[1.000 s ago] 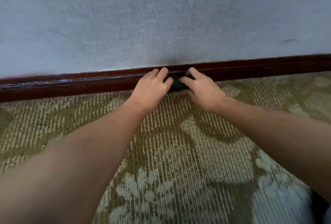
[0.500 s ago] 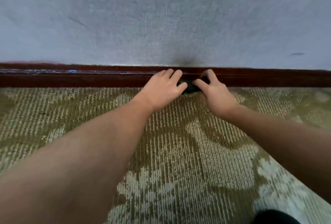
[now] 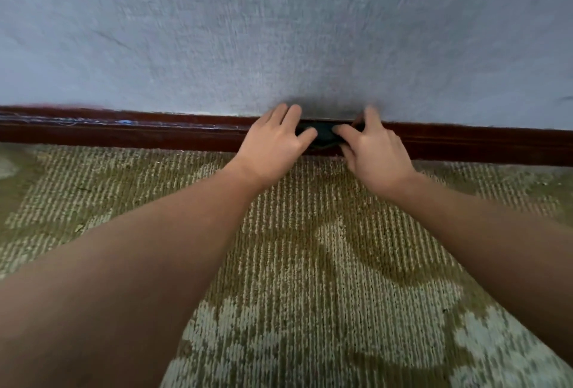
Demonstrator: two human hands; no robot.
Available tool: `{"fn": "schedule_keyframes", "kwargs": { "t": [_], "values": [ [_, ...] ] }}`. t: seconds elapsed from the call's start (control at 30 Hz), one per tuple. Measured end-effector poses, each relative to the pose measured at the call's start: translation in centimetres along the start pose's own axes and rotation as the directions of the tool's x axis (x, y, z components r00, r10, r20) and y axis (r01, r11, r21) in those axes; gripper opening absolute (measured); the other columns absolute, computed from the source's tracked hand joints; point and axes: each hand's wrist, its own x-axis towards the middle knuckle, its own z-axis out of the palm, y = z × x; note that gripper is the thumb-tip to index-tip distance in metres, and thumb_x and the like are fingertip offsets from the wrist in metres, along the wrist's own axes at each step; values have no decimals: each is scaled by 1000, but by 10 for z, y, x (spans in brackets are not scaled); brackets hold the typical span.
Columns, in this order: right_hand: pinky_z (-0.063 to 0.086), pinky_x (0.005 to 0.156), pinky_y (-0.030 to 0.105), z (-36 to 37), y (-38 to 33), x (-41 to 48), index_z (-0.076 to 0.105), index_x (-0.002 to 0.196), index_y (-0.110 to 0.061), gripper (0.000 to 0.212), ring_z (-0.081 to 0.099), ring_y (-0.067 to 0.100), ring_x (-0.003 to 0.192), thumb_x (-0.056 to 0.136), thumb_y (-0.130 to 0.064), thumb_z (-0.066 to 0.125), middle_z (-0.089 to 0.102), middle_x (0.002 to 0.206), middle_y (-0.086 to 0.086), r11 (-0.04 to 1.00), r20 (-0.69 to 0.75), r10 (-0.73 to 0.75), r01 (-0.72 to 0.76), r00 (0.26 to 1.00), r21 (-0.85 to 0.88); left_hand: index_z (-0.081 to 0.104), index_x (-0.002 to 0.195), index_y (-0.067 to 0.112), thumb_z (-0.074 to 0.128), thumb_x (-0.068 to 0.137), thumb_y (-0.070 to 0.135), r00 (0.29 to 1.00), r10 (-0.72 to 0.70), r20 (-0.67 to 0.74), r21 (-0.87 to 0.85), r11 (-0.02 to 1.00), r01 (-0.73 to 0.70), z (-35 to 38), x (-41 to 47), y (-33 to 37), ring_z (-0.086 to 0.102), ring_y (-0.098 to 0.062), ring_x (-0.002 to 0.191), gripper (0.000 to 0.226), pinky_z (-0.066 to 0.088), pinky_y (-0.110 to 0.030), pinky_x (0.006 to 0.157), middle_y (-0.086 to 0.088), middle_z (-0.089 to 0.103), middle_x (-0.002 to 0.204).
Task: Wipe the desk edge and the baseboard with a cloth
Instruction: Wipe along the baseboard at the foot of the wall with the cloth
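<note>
A dark red-brown baseboard (image 3: 130, 133) runs along the foot of a pale grey wall. A small dark cloth (image 3: 325, 134) lies against its face and top edge, mostly covered by my hands. My left hand (image 3: 276, 145) grips the cloth's left end, fingers over the top of the baseboard and thumb on the front. My right hand (image 3: 375, 151) grips the right end the same way. The desk edge is not in view.
Patterned olive and cream carpet (image 3: 325, 263) covers the floor up to the baseboard. The grey textured wall (image 3: 279, 30) fills the upper half. A bluish scuff (image 3: 124, 122) marks the baseboard's top at the left.
Both hands and the cloth have slid to the right along the baseboard, and my view has turned with them. The grip on the cloth is unchanged.
</note>
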Motion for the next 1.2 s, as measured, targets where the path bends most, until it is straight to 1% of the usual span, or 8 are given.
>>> {"fn": "schedule_keyframes", "kwargs": {
  "t": [0.13,0.33,0.53,0.67,0.77,0.83,0.97,1.2],
  "values": [
    [48,74,44,6,-3,3,46,130,-15,39,58,38,87,92,-8,50,31,138,26,999,13,39,-39,999,3,64,90,-3,70,65,-7,997,-40,70,-34,999,42,3,3,2,57,-44,91,26,51,-47,76,-30,59,96],
    [47,68,40,13,-9,1,48,128,-13,41,60,36,82,89,-4,54,34,132,22,997,-6,74,-74,997,17,67,86,-2,71,61,-8,998,2,64,6,1000,-2,4,4,-1,60,-43,88,25,52,-44,76,-28,62,92],
    [48,68,43,17,-9,0,49,127,-13,40,59,38,80,88,-3,54,37,128,20,995,-11,84,-83,996,62,59,109,0,56,81,-4,991,-93,93,-71,993,100,15,6,0,41,-41,119,29,35,-44,101,-27,49,122],
    [44,63,38,15,-11,0,50,125,-13,39,57,35,77,88,-2,54,38,125,20,995,8,88,-88,996,46,58,112,4,52,85,2,990,-88,108,-56,994,94,14,3,2,42,-33,114,28,38,-38,94,-19,48,119],
    [38,56,34,16,-16,-2,51,122,-12,35,46,24,67,88,-3,54,39,117,17,999,48,44,-45,998,11,57,113,6,50,86,3,986,-68,155,-40,996,75,13,-7,0,45,-30,108,28,41,-35,86,-16,50,117],
    [34,54,33,17,-20,-3,52,121,-12,34,37,20,65,89,-4,54,39,115,16,1000,52,22,-22,998,3,56,116,7,54,85,3,980,-68,188,-23,997,74,13,-14,-3,44,-29,108,32,43,-35,83,-15,49,117],
    [34,54,32,14,-21,-3,50,124,-11,37,35,19,66,88,-3,54,39,112,15,1000,11,0,0,1000,4,53,123,8,59,83,4,980,-96,172,-13,995,100,8,-18,-10,44,-30,111,41,47,-35,75,-16,49,118],
    [36,57,31,13,-13,-3,37,136,-16,53,35,19,74,88,-1,54,34,120,17,998,48,43,-41,998,-40,50,126,9,54,85,2,971,-131,198,-29,990,139,11,-1,-3,33,-32,124,42,46,-36,85,-16,41,128]
  ]
}}
